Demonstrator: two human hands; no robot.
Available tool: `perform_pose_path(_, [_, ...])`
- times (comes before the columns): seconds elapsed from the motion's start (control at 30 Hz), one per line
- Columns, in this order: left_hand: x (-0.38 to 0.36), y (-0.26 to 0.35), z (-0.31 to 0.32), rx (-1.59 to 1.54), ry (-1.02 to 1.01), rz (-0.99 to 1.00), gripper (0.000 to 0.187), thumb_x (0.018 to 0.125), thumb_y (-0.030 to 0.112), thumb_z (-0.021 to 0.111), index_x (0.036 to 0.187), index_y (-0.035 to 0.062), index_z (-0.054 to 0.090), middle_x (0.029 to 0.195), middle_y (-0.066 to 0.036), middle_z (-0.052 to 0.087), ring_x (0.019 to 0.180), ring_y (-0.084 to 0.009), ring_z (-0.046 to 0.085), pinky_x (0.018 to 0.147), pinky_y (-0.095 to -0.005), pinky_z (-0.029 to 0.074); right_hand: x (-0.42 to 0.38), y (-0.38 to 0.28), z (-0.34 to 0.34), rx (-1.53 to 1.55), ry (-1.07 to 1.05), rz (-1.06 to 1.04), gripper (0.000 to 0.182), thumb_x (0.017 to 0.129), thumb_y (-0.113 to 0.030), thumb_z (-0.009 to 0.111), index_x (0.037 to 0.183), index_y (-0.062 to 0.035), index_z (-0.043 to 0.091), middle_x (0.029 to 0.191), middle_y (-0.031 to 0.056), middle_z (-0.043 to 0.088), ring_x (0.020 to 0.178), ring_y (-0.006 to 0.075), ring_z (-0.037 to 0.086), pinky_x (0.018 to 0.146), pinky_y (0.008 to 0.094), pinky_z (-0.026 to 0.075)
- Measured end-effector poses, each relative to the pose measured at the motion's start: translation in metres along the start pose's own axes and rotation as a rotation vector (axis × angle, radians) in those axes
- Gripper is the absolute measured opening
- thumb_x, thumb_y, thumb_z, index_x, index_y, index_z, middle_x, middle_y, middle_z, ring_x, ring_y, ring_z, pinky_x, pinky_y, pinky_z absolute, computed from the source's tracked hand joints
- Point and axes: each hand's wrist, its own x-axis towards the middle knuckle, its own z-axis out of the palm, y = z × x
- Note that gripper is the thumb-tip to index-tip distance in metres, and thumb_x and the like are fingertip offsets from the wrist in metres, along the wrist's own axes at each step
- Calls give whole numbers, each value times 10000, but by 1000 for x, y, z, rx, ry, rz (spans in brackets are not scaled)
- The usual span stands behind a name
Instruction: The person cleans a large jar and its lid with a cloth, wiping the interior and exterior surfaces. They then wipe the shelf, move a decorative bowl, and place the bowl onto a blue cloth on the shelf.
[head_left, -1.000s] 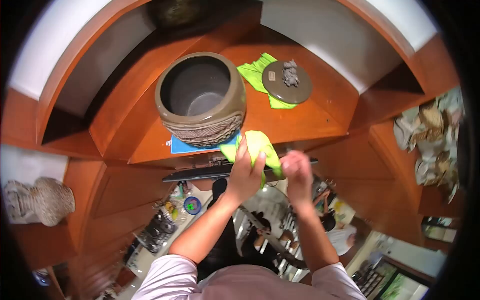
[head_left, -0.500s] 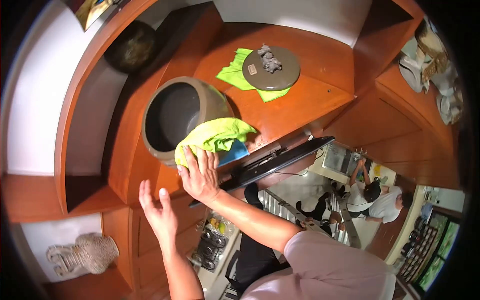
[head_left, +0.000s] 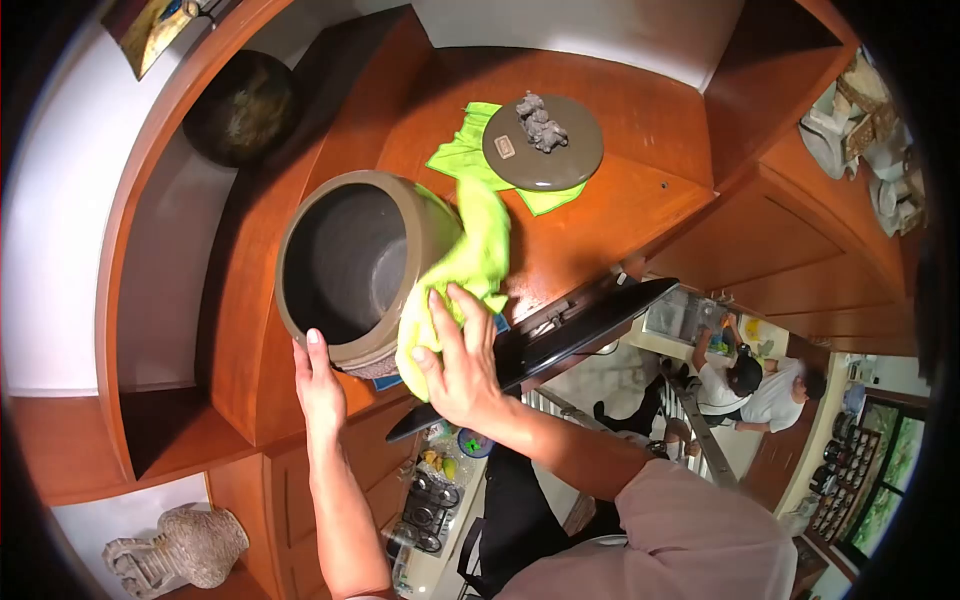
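A large brown ceramic pot (head_left: 345, 262) with a dark inside lies tilted on the wooden shelf, its mouth toward me. My left hand (head_left: 320, 390) grips its lower left rim, thumb at the edge and fingers partly hidden. With my right hand (head_left: 465, 365) I press a yellow-green cloth (head_left: 470, 255) against the pot's right side. The cloth's loose end is lifted and slightly blurred. Farther back, the round lid (head_left: 570, 165) with a grey sculpted knob (head_left: 540, 122) rests on a second green cloth (head_left: 470, 145). Bits of something blue (head_left: 502, 323) show beneath the pot.
A black flat panel (head_left: 590, 325) runs along the shelf's front edge. A dark round vessel (head_left: 242, 108) stands at left, a textured jar (head_left: 190, 548) lower down. Below are a ladder (head_left: 705, 440), a cooktop (head_left: 425, 510) and people (head_left: 735, 380) near a sink.
My left hand has come up from free air onto the pot's rim. My right hand has shifted right and the cloth's end has swung upward. The pot's angle has turned slightly.
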Motion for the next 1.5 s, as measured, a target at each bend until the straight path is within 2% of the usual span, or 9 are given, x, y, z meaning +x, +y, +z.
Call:
perform_pose_path(0.17, [9, -14, -5, 111, 50, 17, 795, 1034, 553, 457, 1560, -16, 283, 1618, -205, 301, 1508, -284, 267, 1227, -406, 196, 82, 38, -11, 270, -81, 295, 680, 985, -465, 565, 1473, -19, 408, 1365, 308, 464, 1304, 446, 444, 1119, 466, 362])
perform_pose_path(0.23, [4, -13, 2, -102, 14, -58, 830, 1015, 563, 494, 1569, -9, 258, 1633, -197, 265, 1522, -274, 227, 1235, -422, 163, 124, 102, 18, -160, -74, -322, 351, 1038, -217, 484, 1304, 8, 524, 1290, 248, 543, 1218, 433, 476, 1061, 473, 411])
perform_pose_path(0.27, [5, -11, 4, -211, -3, -88, 849, 1006, 568, 513, 1573, -5, 245, 1641, -193, 247, 1529, -269, 207, 1239, -430, 146, 129, 94, 15, 48, -123, -92, 350, 1030, -222, 505, 1296, 3, 541, 1291, 234, 544, 1214, 419, 483, 1055, 469, 416])
perform_pose_path(0.37, [-11, 24, 24, -340, 14, -381, 977, 911, 573, 675, 1572, 32, 203, 1636, -171, 256, 1530, -336, 171, 1201, -630, 64, 101, 61, 8, 232, 75, 35, 382, 1015, -244, 566, 1322, -18, 552, 1264, 215, 550, 1202, 404, 500, 1032, 467, 433])
perform_pose_path(0.43, [-5, 29, 38, -410, 64, -367, 756, 923, 405, 711, 1477, 34, 355, 1543, -222, 361, 1359, -409, 461, 988, -731, 402, 63, 34, 2, 181, 165, 63, 419, 1013, -240, 582, 1344, 13, 543, 1287, 242, 505, 1213, 404, 506, 1044, 473, 424])
perform_pose_path(0.57, [-1, 45, 27, -168, -86, -508, 617, 962, 330, 557, 1455, -18, 427, 1507, -280, 422, 1369, -471, 426, 1041, -818, 235, 10, 13, 3, 177, 190, 65, 434, 1012, -239, 578, 1379, -11, 539, 1329, 259, 457, 1238, 427, 481, 1060, 486, 408])
perform_pose_path(0.7, [19, 33, 17, -311, -300, -646, 280, 986, 256, 441, 1111, 38, 566, 1216, -207, 630, 1039, -371, 665, 701, -499, 632, -3, 11, 11, 150, 221, 53, 430, 1005, -240, 592, 1382, -37, 554, 1348, 249, 443, 1260, 432, 457, 1066, 491, 399])
perform_pose_path(1.23, [74, 36, -54, 4, -334, -567, 143, 909, 117, 470, 980, 9, 532, 983, -226, 617, 864, -362, 682, 639, -468, 654, -22, -9, 35, 0, 195, -131, 575, 775, -371, 819, 1320, -276, 659, 1348, 156, 394, 1227, 367, 399, 1043, 491, 345])
perform_pose_path(1.5, [107, 50, -51, 317, -401, -246, 537, 759, 36, 561, 1290, 71, 488, 927, -74, 586, 739, -218, 635, 537, -376, 593, -68, -16, 78, -9, 114, -188, 538, 848, -301, 705, 1370, -385, 606, 1304, 70, 438, 1252, 278, 418, 997, 480, 351])
